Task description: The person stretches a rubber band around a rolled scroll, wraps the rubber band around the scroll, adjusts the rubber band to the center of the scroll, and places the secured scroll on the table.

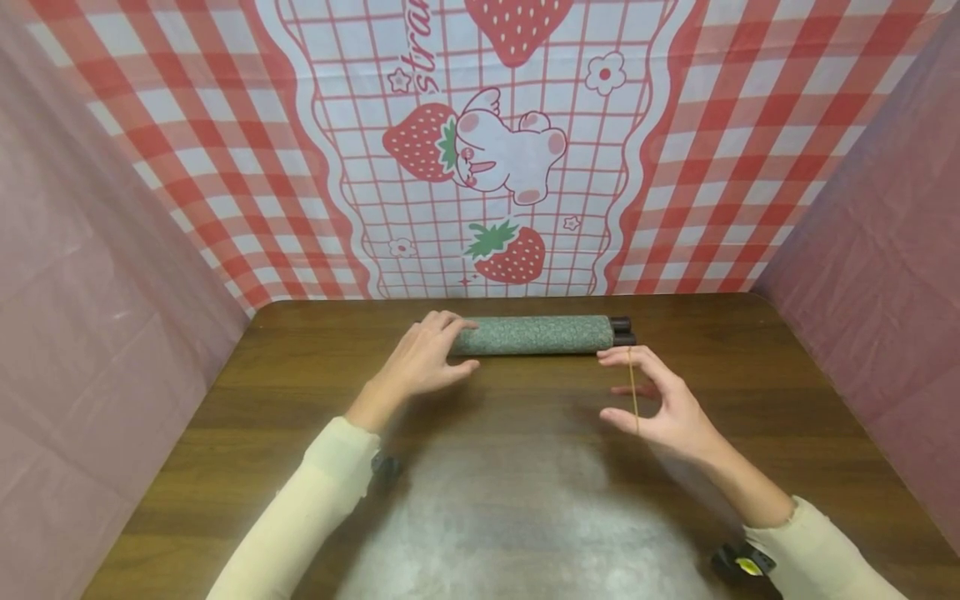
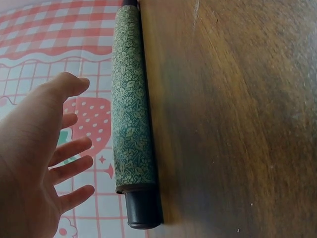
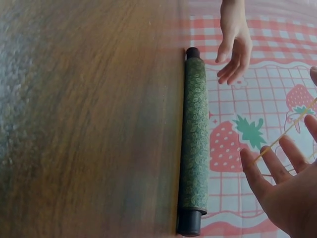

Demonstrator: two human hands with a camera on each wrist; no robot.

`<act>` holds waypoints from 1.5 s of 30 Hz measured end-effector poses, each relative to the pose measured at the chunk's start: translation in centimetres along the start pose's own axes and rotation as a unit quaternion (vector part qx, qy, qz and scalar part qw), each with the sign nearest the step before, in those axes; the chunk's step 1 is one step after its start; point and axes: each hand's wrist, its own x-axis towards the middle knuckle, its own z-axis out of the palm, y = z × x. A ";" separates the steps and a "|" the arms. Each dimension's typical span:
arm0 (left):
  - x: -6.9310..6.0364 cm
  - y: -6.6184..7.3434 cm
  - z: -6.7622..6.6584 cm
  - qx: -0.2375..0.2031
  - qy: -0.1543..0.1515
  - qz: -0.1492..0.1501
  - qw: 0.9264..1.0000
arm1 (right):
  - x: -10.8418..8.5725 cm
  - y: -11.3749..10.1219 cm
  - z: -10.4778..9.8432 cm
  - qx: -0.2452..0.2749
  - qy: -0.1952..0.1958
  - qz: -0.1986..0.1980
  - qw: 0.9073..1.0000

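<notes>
A rolled scroll (image 1: 536,334) in green patterned cloth, with dark rod ends, lies across the far part of the wooden table. Over its left end hovers my left hand (image 1: 432,354), fingers spread and thumb apart; the left wrist view shows a gap between this hand (image 2: 37,153) and the scroll (image 2: 132,109). Near the scroll's right end is my right hand (image 1: 667,408), its fingers and thumb held apart. A thin yellowish rubber band (image 1: 633,387) is stretched across that hand, looped over fingers and thumb. In the right wrist view the band (image 3: 285,133) runs across the spread fingers.
The brown wooden table (image 1: 487,500) ends at a hanging cloth (image 1: 517,158) with red checks and strawberries. Pink curtains (image 1: 97,292) flank both sides. Dark wrist devices (image 1: 742,562) sit by the sleeves.
</notes>
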 end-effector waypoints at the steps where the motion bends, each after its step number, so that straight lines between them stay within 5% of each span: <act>1: 0.0 -0.1 0.0 -0.002 -0.001 -0.003 1.000 | 0.0 0.0 0.0 0.002 0.001 0.000 1.000; 45: 1.6 -2.5 1.1 -0.016 -0.052 -0.057 0.997 | -0.7 -1.1 0.6 -0.005 -0.026 0.003 1.000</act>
